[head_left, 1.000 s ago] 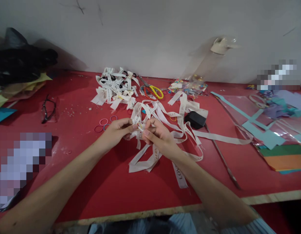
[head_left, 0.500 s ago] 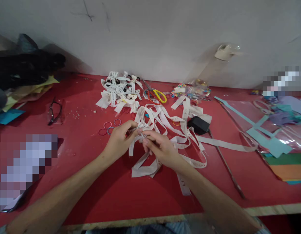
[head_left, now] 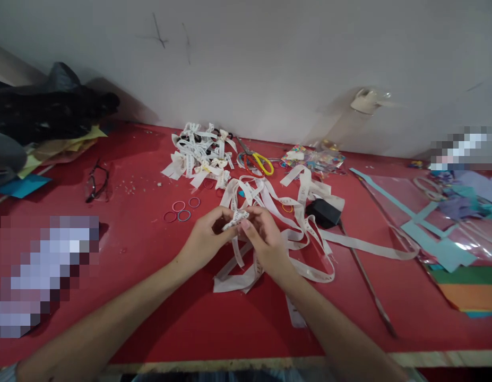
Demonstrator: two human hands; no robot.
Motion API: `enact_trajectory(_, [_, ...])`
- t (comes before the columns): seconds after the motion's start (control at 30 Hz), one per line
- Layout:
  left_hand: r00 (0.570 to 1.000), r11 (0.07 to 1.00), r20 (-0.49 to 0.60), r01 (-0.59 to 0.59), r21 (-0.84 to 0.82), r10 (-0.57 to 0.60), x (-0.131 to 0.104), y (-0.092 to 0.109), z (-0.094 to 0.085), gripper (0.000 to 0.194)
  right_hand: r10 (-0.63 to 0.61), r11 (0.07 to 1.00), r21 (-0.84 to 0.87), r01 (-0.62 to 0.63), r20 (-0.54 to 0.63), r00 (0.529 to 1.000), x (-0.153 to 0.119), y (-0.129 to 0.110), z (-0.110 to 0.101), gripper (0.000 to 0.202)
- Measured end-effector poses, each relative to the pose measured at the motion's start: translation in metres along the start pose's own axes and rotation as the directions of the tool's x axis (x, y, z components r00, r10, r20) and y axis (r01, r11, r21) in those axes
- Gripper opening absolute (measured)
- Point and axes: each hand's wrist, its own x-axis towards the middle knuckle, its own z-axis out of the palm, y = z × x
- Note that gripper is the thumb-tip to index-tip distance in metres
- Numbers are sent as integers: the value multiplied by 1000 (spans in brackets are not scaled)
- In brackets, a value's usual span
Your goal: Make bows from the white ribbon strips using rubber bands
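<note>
Between my two hands is a small white ribbon bow (head_left: 236,218) with dark printed letters, its tail hanging below. My left hand (head_left: 210,232) is closed, pinching the bow's left side with thumb and fingers. On the other side my right hand (head_left: 265,233) pinches it too, thumb on top. Loose lengths of printed white ribbon (head_left: 295,268) lie in loops under and right of my hands. Several coloured elastic bands (head_left: 178,207) rest left of the left hand. Behind them sits a pile of white ribbon bows (head_left: 200,154), with some black rings among them.
Scissors (head_left: 261,163) with red and yellow handles lie beyond the ribbons, near packets (head_left: 319,157) of coloured pieces. A black block (head_left: 324,212) and a thin rod (head_left: 369,284) are on the right. Eyeglasses (head_left: 97,182) lie left; coloured sheets (head_left: 468,286) are at the far right.
My fingers have shifted on the ribbon, and the bow shape now shows between them. The whole view has tilted slightly, so the table things appear a little lower.
</note>
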Motion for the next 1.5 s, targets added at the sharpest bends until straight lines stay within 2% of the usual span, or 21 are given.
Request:
enact_trajectory(0.1, [1000, 1000, -16, -9, -10, 9, -3, -2, 3, 14, -3, 1000, -31, 3, -11, 1000, -1, -4, 3, 20])
enact_trajectory(0.27, [997, 998, 49, -58, -35, 60, -5, -5, 4, 14, 20, 1000, 1, -20, -169, 985, -3, -11, 12, 19])
enact_trajectory(0.4, [993, 992, -10, -115, -46, 115, -7, -1, 7, 8, 7, 1000, -24, -13, -251, 968, -3, -15, 20, 23])
enact_trajectory(0.6, [999, 993, -32, -45, -112, 42, -12, 5, 17, 11, -5, 993, -118, -31, -294, 956, 8, -14, 23, 28])
enact_trajectory(0.7, [989, 994, -147, -5, -109, -11, -8, 5, 22, 17, -34, 976, -214, -33, -304, 952, 13, -10, 27, 30])
enact_trajectory(0.8, [962, 999, -271, -31, -18, 25, 3, 4, 27, 24, -105, 957, -290, 13, -306, 946, 16, -6, 33, 29])
enact_trajectory(0.9, [935, 997, -349, -33, 69, 55, 15, 1, 31, 23, -130, 946, -323, 18, -329, 935, 20, -2, 35, 29])
enact_trajectory(1.03, [931, 995, -359, -29, 97, 62, 23, -4, 34, 21, -96, 958, -286, -12, -361, 927, 24, 1, 33, 28])
enact_trajectory(1.2, [922, 990, -372, -132, -53, 103, 17, -4, 36, 20, -121, 990, -116, 85, -343, 932, 22, -3, 33, 22])
enact_trajectory(1.3, [909, 991, -414, -105, -89, 59, 12, -3, 37, 22, -92, 996, -49, 80, -326, 941, 19, -5, 34, 22])
enact_trajectory(1.5, [934, 984, -356, -94, -148, 35, 10, -2, 39, 21, -133, 986, -137, 90, -347, 928, 17, -1, 34, 22])
